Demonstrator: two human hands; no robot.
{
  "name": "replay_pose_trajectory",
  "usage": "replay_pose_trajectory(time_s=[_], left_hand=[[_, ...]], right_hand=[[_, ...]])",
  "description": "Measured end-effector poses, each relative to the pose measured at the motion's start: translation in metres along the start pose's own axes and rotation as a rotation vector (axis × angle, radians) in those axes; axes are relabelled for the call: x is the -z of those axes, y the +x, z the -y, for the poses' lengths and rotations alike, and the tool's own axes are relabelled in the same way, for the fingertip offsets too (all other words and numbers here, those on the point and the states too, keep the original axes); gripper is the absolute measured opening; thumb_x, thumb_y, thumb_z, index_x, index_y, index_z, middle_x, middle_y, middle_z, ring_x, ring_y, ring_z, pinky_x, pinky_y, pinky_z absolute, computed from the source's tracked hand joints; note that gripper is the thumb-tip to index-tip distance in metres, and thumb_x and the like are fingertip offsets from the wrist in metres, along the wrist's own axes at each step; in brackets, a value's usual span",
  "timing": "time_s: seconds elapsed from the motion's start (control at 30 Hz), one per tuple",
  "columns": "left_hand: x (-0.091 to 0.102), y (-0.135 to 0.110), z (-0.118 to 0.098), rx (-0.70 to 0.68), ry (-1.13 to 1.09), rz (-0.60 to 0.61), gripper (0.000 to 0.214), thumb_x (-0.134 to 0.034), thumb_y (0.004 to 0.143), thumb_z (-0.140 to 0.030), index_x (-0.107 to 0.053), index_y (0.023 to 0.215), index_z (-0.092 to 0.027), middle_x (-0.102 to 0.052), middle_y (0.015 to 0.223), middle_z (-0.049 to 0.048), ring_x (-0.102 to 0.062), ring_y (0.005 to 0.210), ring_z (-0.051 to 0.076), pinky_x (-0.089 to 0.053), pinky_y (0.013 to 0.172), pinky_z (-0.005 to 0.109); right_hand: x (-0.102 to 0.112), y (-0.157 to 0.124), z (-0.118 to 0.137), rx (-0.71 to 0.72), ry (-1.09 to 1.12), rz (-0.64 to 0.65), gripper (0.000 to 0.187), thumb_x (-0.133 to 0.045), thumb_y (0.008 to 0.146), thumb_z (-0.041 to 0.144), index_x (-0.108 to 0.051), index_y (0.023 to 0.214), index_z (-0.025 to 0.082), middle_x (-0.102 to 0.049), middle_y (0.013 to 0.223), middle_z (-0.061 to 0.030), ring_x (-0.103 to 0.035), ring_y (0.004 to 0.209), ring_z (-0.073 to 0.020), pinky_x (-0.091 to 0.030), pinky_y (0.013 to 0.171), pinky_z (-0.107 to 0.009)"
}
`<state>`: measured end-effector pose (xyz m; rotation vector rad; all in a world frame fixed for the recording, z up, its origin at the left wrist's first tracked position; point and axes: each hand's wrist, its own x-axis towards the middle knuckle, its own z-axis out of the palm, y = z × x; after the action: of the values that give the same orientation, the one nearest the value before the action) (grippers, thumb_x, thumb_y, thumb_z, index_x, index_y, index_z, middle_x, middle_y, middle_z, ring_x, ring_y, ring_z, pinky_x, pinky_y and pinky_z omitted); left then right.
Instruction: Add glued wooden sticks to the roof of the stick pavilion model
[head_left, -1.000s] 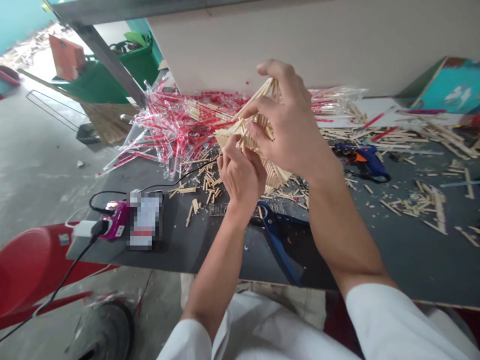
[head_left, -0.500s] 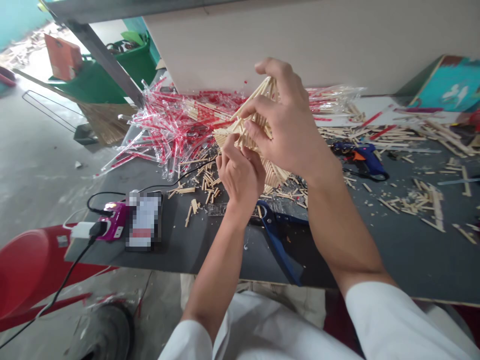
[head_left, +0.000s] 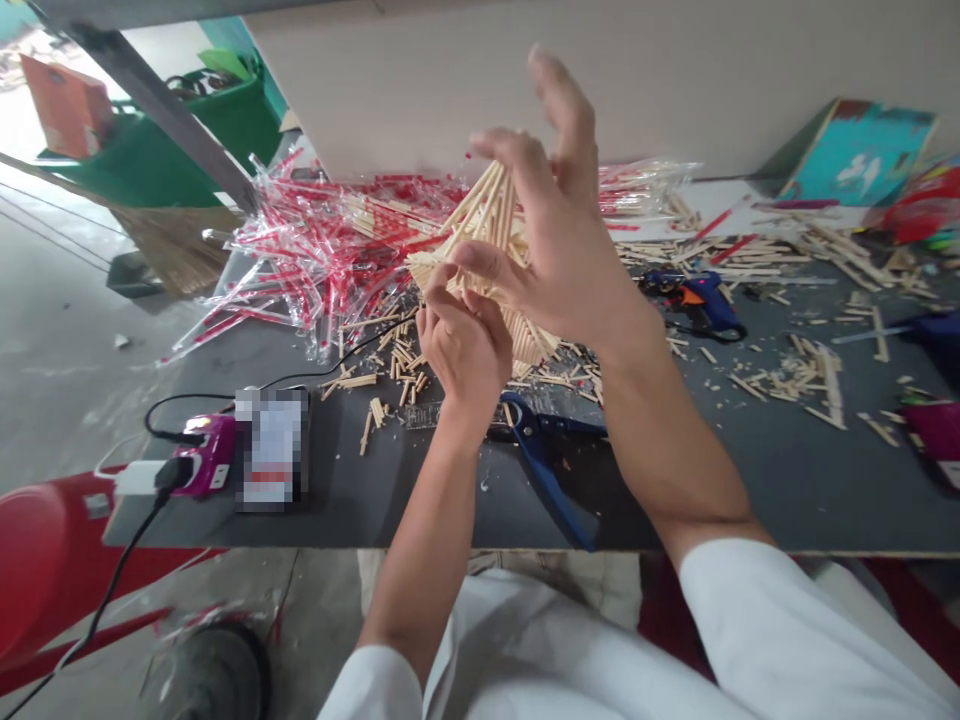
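A peaked model of thin wooden sticks [head_left: 487,208] is held up above the worktop, partly hidden behind both hands. My left hand [head_left: 469,348] is closed around its lower left part, with the fingers curled in. Over its right side is my right hand [head_left: 566,240], its fingers spread and raised apart. The right thumb reaches across the front of the model, close to the left index finger; whether it touches is unclear. Below the hands lies a blue-handled cutter [head_left: 544,470] on the dark worktop [head_left: 420,500].
Clear-and-red plastic wrappers [head_left: 315,260] are heaped behind left. A blue glue gun [head_left: 709,300] and stick offcuts [head_left: 806,380] lie at right. At left are a phone [head_left: 274,450] and a magenta power adapter [head_left: 206,455] with cables. A green bin [head_left: 180,150] stands beyond.
My right hand's fingers have lifted and spread away from the top of the stick model. My left hand keeps its hold. The view has shifted slightly to the right.
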<state>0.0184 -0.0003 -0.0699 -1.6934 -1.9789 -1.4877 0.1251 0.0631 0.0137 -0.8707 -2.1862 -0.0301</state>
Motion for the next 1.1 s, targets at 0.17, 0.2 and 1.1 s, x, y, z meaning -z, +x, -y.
replay_pose_trajectory(time_s=[0.17,0.2,1.1], left_hand=[[0.013,-0.004,0.005,0.007,-0.065,-0.009,0.026,-0.032,0.103,-0.016,-0.039,0.128,-0.014,-0.056,0.066,-0.0017,-0.057,0.066,0.020,-0.048,0.087,0.043],[0.019,-0.004,0.009,0.015,-0.076,0.005,0.026,-0.032,0.103,-0.017,-0.040,0.128,-0.014,-0.053,0.063,-0.0030,-0.055,0.063,0.019,-0.047,0.083,0.041],[0.053,-0.058,0.057,-0.319,-0.350,0.834,0.021,-0.032,0.104,-0.021,-0.044,0.088,-0.022,-0.060,0.082,0.0032,-0.055,0.076,0.017,-0.042,0.072,0.032]], right_hand=[[0.022,-0.007,-0.003,0.177,-0.033,-0.280,0.085,-0.033,0.098,0.078,-0.052,0.140,0.006,-0.033,0.156,-0.0261,-0.030,0.155,-0.0375,-0.027,0.127,-0.055],[0.030,-0.011,0.001,0.141,-0.033,-0.280,0.077,-0.038,0.101,0.072,-0.056,0.137,0.006,-0.037,0.155,-0.0262,-0.034,0.153,-0.0345,-0.029,0.127,-0.050],[-0.046,-0.174,0.026,-0.262,0.580,0.042,0.014,-0.060,0.102,0.032,-0.069,0.106,0.023,-0.073,0.089,-0.0026,-0.069,0.070,-0.0132,-0.058,0.069,-0.029]])
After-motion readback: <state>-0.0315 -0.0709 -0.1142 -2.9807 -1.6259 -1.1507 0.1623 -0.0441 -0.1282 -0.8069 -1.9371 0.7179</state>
